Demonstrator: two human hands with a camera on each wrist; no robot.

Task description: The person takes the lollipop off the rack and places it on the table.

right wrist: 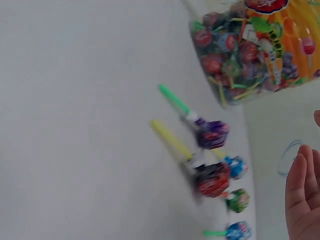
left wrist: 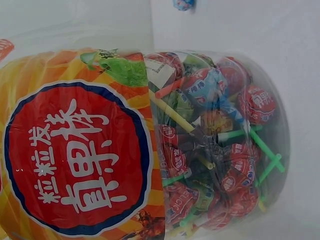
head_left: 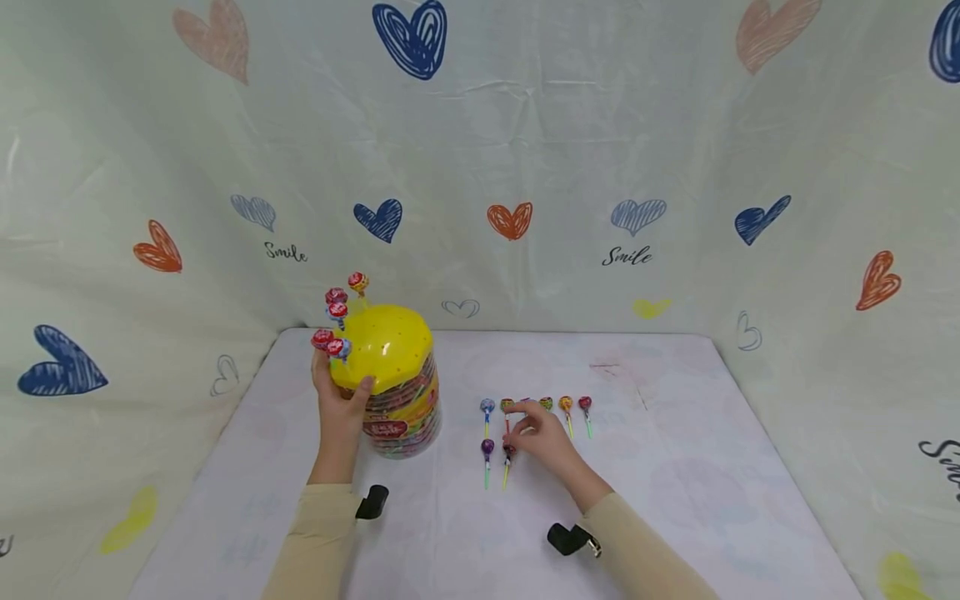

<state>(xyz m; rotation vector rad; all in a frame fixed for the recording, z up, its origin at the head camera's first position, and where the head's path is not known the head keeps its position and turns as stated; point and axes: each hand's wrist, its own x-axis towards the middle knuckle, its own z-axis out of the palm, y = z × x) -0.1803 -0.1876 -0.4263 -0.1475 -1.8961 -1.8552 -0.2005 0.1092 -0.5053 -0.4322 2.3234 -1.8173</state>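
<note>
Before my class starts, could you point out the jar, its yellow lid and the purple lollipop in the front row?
Jar (head_left: 405, 408): head view, on its label-wrapped side.
Yellow lid (head_left: 386, 343): head view, on the middle of its top.
Purple lollipop (right wrist: 212, 134): right wrist view, on its wrapped candy end.

Pale beige cloth on both arms here: a long, plain left sleeve, lightly creased, and a matching right sleeve. There's a small, dark black wrist device by one cuff, a chunky black wrist unit by the other.
</note>
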